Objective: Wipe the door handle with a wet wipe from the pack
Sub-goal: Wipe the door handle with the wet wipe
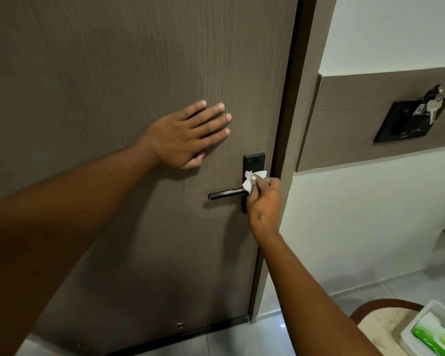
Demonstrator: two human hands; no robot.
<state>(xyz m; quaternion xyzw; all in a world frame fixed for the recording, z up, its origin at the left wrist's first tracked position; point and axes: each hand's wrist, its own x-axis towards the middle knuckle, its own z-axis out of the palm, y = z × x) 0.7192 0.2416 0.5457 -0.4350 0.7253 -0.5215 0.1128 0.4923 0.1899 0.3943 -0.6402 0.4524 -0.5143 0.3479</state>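
Note:
A dark lever door handle juts left from a black lock plate on the brown door. My right hand pinches a crumpled white wet wipe against the plate where the handle joins it. My left hand lies flat on the door above and left of the handle, fingers spread, holding nothing. The green and white wet wipe pack lies in a white tray at the bottom right.
The tray rests on a round stool with a brown rim. A black key-card holder with keys hangs on the right wall panel. The door frame runs beside the lock. Pale tiled floor lies below.

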